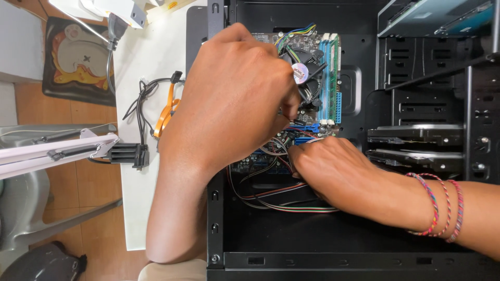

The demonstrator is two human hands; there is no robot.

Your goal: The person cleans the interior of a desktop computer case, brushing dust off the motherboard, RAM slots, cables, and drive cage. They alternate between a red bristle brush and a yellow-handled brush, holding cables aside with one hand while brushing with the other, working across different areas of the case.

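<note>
Pinched fingertips of the left hand (234,99) close on a thin cable just below the cooler fan (306,73), though what exactly sits between them is too small to make out. Seen from the head camera, this hand hangs over the motherboard (312,130) inside the open black computer case (359,244), with its forearm crossing the case's left wall. The right hand (333,169) lies lower, below and right of the fan, with its fingers curled down into the bundle of wires (281,200); whether it grips any of them cannot be told. Braided bracelets (437,211) circle its wrist. Right of the fan stand the memory sticks (329,78), and farther right the drive bays (416,143). Left of the case, on the white table (135,198), lie loose black cables with an orange flat cable (165,114).
</note>
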